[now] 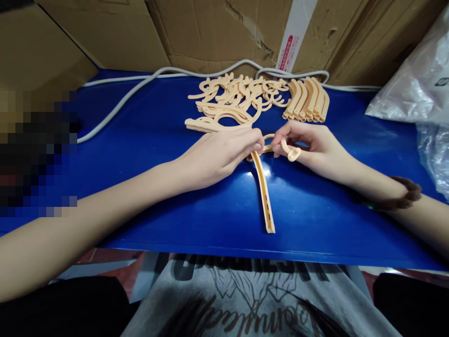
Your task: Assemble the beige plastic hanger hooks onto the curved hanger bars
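My left hand point(224, 152) is closed on one end of a beige plastic hanger arm point(263, 187), a long, slightly curved channel with slots near its far end. That arm points down toward the table's front edge. Between finger and thumb, my right hand point(317, 145) pinches a curved beige hanger hook point(293, 154) with a rounded, cupped end. The two pieces meet close to my left fingertips, but fingers hide the joint. Just beyond my left hand lie more hanger parts point(224, 112), some long and some hooked.
A heap of hooked pieces point(242, 91) and a neat row of hanger arms point(307, 100) lie at the back of the blue table point(210, 215). Behind them runs a white cable point(164, 70) along cardboard boxes point(217, 32). Clear plastic bags point(414, 79) sit at the right.
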`<state>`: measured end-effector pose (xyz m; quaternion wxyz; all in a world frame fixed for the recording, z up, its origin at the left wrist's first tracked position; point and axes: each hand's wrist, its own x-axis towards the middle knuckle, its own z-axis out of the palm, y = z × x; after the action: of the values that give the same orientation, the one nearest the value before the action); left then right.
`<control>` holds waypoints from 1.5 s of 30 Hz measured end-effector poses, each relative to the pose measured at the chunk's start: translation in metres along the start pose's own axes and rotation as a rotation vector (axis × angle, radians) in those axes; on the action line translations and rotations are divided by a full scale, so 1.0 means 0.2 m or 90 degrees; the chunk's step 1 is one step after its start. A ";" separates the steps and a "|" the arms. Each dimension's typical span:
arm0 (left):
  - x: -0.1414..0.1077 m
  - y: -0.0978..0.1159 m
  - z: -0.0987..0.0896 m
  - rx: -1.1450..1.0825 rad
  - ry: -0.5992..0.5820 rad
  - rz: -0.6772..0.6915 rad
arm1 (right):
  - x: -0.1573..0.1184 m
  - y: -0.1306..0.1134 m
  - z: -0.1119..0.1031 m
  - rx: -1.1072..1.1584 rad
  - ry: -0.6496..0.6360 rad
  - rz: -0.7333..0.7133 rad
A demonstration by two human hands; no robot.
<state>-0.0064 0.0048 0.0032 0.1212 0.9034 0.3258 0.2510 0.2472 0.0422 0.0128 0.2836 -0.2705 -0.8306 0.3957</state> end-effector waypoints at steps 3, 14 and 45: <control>0.00 0.00 0.00 -0.022 0.003 -0.006 | 0.00 0.00 0.00 -0.003 -0.001 -0.007; 0.00 0.02 -0.01 -0.043 -0.001 -0.039 | 0.00 0.00 0.00 -0.013 0.002 0.010; 0.01 0.09 -0.06 -0.218 0.045 -0.216 | -0.03 -0.02 0.02 0.002 0.163 -0.003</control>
<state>-0.0014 -0.0069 0.0209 0.3013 0.7929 0.4296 0.3098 0.2468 0.0346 0.0119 0.3883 -0.3165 -0.7878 0.3583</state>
